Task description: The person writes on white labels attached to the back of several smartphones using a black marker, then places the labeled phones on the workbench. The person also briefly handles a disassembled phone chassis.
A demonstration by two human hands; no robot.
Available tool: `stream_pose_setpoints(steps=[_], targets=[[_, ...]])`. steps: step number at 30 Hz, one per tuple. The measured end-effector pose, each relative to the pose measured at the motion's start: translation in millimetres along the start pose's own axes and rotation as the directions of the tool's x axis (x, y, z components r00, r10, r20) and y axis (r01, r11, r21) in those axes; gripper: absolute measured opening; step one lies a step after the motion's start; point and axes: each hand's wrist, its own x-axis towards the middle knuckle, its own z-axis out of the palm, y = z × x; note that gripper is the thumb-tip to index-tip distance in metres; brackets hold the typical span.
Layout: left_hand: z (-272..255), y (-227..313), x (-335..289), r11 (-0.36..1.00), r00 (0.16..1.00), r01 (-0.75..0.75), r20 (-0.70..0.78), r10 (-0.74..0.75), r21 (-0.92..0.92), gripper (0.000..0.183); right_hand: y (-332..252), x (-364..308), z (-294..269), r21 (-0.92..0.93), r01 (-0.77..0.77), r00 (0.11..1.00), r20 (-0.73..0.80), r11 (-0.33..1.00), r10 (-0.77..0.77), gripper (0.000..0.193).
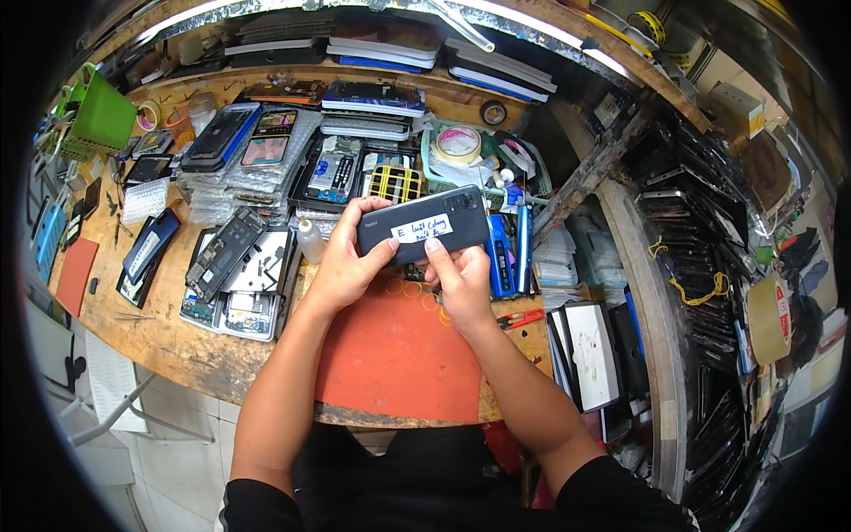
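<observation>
A dark grey smartphone (381, 229) is held sideways above the bench, its back with the camera bump facing up. Stuck across its middle is a white label (417, 231) with handwriting. My left hand (347, 253) wraps the phone's left end, thumb lying on the back near the label. My right hand (461, 273) grips the lower right edge, its thumb pressing by the label's lower right. The fingers under the phone are mostly hidden. Below lies an orange-red work mat (399, 355), with several yellow rubber bands (412, 288) at its far edge.
Left of my arms stands a tray of opened phone parts (239, 301) beside a small bottle (310, 241). Behind are bubble-wrapped stacks (208, 204) and a green basket (434, 168) with tape. Blue tools (502, 257) and a red cutter (521, 319) lie right; a wooden post (589, 164) slants there.
</observation>
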Motion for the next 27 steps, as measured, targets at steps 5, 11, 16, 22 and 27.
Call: stream_pose_setpoints(steps=[5, 11, 16, 22, 27], targets=[[-3.5, -0.5, 0.2, 0.999, 1.0, 0.019, 0.01, -0.019, 0.03, 0.059, 2.9, 0.1, -3.1, -0.008, -0.006, 1.0, 0.018, 1.0, 0.006, 0.02], [-0.9, 0.2, -1.4, 0.999, 1.0, 0.018, 0.014, -0.018, -0.036, 0.066, 5.8, 1.5, -2.1, 0.002, -0.022, 0.999, -0.025, 1.0, 0.022, 0.019], [10.9, -6.1, -2.3, 0.973, 0.994, -0.107, 0.044, 0.1, 0.204, 0.07, 10.2, 6.9, 0.1, 0.009, -0.034, 0.968, -0.249, 0.999, 0.035, 0.041], [14.8, -7.5, -8.6, 0.993, 0.987, 0.007, 0.157, -0.026, 0.12, 0.059, 10.9, 11.6, -9.4, -0.03, 0.085, 0.971, -0.221, 0.996, -0.089, 0.066], [23.0, 0.2, -9.9, 0.931, 0.95, -0.177, 0.302, 0.077, 0.32, 0.073, 0.5, 10.5, -9.4, 0.163, -0.014, 0.993, -0.111, 0.987, 0.032, 0.069]])
